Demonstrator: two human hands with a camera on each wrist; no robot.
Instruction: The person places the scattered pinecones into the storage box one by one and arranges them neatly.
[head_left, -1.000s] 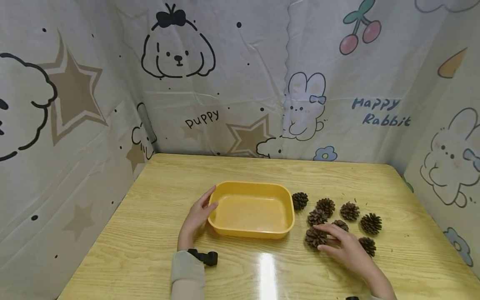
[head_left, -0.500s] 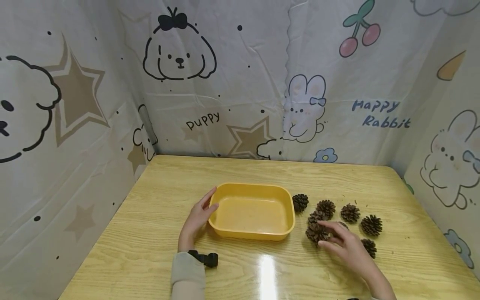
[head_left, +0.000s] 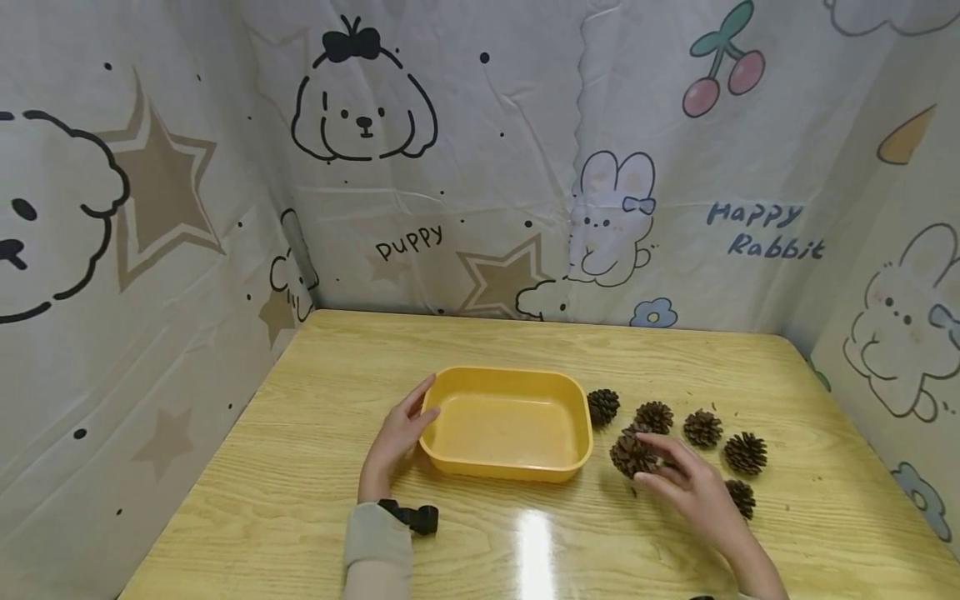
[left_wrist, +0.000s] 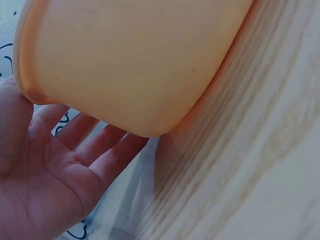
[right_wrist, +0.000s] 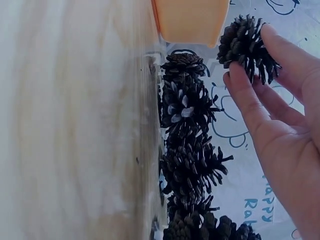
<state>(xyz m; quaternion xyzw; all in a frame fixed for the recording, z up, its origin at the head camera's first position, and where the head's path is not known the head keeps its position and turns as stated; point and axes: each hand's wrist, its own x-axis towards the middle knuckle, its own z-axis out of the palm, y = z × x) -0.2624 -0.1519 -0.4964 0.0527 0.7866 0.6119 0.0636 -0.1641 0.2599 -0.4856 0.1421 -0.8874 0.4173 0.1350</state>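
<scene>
A yellow plastic tray (head_left: 506,471) sits on the table with nothing inside it. My left hand (head_left: 393,435) holds its left end, the thumb over the rim and the other fingers along the outer wall; the left wrist view has these fingers (left_wrist: 112,152) against the tray's wall (left_wrist: 125,65). To the right of the tray, my right hand (head_left: 697,483) pinches a brown pine cone (head_left: 630,454) between thumb and fingertips. In the right wrist view this pine cone (right_wrist: 246,47) is held up off the table, apart from the others.
Several more pine cones lie right of the tray, one (head_left: 603,407) close to its right wall and another (head_left: 746,453) farther right. Small brown bits are scattered near them. Printed cloth walls (head_left: 480,167) enclose the wooden table (head_left: 300,500) at the back and sides.
My right hand has lifted the pine cone it pinches off the table, raising it slightly. My left hand and the tray have stayed in place.
</scene>
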